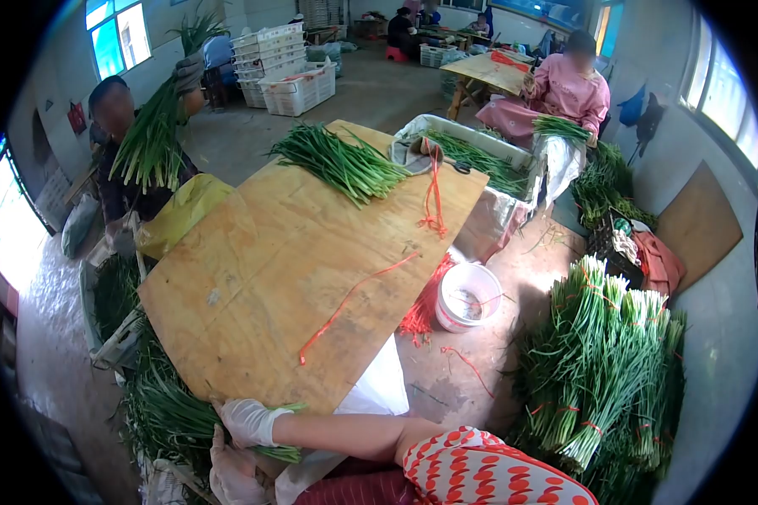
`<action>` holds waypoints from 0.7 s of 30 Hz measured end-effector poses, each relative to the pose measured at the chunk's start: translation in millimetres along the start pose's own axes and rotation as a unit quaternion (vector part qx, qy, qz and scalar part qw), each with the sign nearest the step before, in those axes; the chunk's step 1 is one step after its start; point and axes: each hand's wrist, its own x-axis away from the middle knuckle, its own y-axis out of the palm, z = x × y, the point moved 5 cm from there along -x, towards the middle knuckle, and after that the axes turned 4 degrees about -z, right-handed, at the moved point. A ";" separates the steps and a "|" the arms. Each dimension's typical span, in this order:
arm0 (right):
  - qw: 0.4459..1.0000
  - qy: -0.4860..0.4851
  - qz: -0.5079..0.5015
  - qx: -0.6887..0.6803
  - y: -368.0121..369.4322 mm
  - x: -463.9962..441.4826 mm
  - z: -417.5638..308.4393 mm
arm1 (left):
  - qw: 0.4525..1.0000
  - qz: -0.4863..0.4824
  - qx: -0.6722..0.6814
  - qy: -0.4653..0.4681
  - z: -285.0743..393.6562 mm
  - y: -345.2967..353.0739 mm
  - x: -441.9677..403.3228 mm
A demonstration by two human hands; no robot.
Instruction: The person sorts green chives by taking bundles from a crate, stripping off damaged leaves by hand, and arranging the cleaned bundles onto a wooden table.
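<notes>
By the table's [244,286] near corner, your half-closed right hand [251,422] holds chives [173,410]; your left hand [232,476] touches them, grip hidden. They look light and bendy, firmest at the stems. Another bunch [341,162] lies near the far edge.

the two nearer faces [579,52] are too blurry to see, and the bottom edge cuts off the dotted sleeve [488,471].

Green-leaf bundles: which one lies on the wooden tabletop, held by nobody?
The green bundle at the wooden tabletop's far edge; the red-tied bundles are piled off it, others held.
</notes>
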 end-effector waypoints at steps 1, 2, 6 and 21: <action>1.000 0.003 -0.007 -0.006 -0.5 -0.3 0.1 | 1.000 -0.010 -0.015 0.010 0.7 1.7 0.6; 1.000 0.007 -0.014 -0.013 -1.1 -0.3 0.4 | 1.000 -0.010 -0.015 0.010 0.6 1.6 0.2; 1.000 0.010 -0.020 -0.017 -4.0 1.4 1.4 | 1.000 0.017 -0.006 0.005 -0.9 0.7 -1.4; 0.999 0.004 0.001 -0.034 -0.7 -1.0 4.8 | 1.000 0.017 -0.013 -0.017 -2.6 8.0 4.6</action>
